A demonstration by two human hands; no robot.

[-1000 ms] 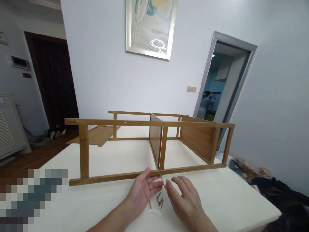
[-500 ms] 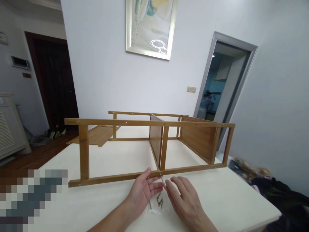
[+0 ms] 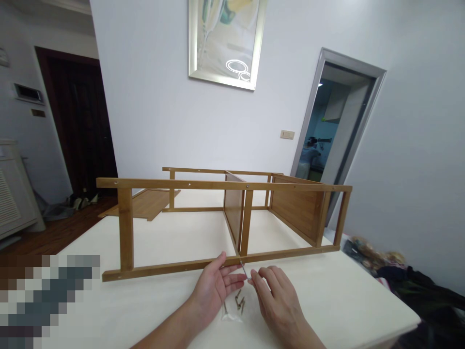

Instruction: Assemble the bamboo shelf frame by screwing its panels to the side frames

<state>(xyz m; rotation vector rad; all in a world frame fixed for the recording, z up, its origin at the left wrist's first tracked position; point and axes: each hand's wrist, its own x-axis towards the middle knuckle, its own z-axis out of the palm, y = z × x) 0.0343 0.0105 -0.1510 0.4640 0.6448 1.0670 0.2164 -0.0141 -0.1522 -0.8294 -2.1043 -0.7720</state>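
A wooden shelf frame (image 3: 152, 269) lies on its side on the white table, with a middle shelf panel (image 3: 233, 208) and an end panel (image 3: 298, 206) fitted in it. My left hand (image 3: 214, 283) holds the near lower rail below the middle panel, thumb over the rail and fingers in front. Between my right hand's (image 3: 278, 295) thumb and fingertips is a thin metal hex key (image 3: 243, 269), its tip at the rail by the middle upright. Several bronze-coloured screws (image 3: 240, 301) lie below my hands on a small clear plastic bag (image 3: 232, 317).
A loose wooden panel (image 3: 152, 206) rests at the table's (image 3: 345, 300) far left corner. Dark clothes (image 3: 417, 291) are heaped beyond the right edge. A white wall stands behind, and a person (image 3: 308, 157) is visible through the doorway at right.
My right hand's fingers have shifted slightly at the outer end of the hex key, turning it a little. The left hand and shelf frame stay in place.
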